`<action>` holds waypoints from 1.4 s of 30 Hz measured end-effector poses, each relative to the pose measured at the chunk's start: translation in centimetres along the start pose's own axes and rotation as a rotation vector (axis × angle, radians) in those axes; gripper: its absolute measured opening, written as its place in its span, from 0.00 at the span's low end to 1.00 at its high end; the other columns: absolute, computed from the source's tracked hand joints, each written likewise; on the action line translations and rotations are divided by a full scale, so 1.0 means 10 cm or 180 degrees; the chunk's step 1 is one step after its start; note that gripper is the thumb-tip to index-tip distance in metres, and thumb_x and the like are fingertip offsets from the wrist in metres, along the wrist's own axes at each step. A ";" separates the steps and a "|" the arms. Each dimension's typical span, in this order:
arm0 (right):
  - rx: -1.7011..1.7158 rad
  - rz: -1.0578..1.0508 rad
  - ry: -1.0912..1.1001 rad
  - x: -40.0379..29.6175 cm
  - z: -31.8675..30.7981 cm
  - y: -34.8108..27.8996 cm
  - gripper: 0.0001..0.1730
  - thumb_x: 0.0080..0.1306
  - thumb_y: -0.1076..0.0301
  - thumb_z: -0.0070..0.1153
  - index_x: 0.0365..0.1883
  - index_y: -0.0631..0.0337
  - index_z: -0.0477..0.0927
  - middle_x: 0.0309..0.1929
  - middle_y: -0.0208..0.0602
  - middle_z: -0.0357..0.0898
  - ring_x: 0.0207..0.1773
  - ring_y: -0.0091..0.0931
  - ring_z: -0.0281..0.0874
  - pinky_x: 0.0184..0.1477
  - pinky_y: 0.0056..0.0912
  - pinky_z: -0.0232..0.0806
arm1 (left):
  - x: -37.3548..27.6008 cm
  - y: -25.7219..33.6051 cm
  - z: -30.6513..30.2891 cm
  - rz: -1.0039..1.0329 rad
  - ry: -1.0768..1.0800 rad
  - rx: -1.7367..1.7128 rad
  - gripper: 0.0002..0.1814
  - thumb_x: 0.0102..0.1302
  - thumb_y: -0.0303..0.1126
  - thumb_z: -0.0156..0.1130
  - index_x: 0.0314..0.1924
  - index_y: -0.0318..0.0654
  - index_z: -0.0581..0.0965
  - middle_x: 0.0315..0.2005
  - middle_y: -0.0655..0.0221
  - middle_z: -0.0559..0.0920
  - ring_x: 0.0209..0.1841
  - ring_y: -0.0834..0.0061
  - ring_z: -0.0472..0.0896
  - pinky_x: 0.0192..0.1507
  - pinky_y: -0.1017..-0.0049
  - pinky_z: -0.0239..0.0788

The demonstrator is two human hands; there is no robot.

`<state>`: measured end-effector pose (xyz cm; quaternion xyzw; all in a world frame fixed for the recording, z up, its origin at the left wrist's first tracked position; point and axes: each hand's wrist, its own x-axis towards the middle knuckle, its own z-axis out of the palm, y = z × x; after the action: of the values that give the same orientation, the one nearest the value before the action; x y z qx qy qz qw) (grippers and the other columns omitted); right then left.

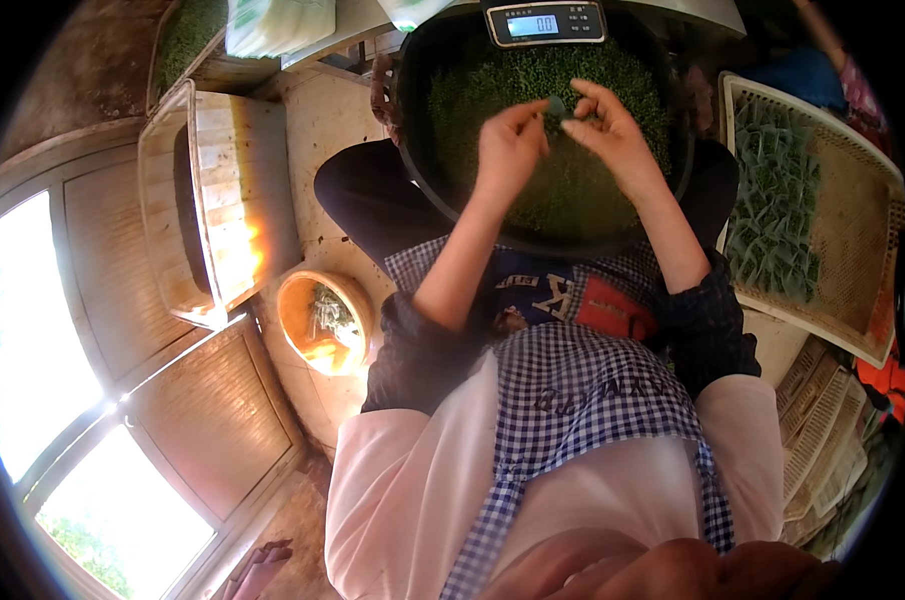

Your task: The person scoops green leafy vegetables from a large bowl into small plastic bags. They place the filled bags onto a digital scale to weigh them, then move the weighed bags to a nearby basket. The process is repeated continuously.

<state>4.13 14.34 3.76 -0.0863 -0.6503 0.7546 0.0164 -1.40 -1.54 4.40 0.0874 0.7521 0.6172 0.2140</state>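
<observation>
My left hand (511,144) pinches a small greenish thing (556,106) between thumb and fingertips; it is blurred, so its kind is unclear. Close beside it, my right hand (610,129) has its thumb and fingers apart, with nothing plainly held. Both hands hover over a large dark basin (436,201) resting between my knees. Small green sprouts or seed-like pieces (490,82) fill much of the basin. Across the basin's far rim sits a digital scale (546,24) with a lit display.
At right, a pale plastic crate (850,247) holds rows of small clear packets (771,202) with green contents. Printed plastic bags (276,26) lie at the upper left. An orange bucket (325,322) and a white crate (219,202) stand left. Another person's arm (824,34) shows upper right.
</observation>
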 end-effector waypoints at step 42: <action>-0.4505 -0.2054 0.1552 1.56 -0.22 -0.31 0.12 0.61 0.53 0.59 0.38 0.47 0.81 0.21 0.32 0.78 0.25 0.33 0.78 0.23 0.34 0.66 | 0.39 -0.18 0.07 0.0350 0.0560 -0.0192 0.13 0.68 0.30 0.54 0.47 0.31 0.79 0.18 0.75 0.75 0.20 0.88 0.68 0.23 0.79 0.60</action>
<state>-11.14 19.09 4.79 -0.0465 -0.9441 0.0832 0.3157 -4.31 0.25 1.69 0.0675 0.7432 0.6556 0.1155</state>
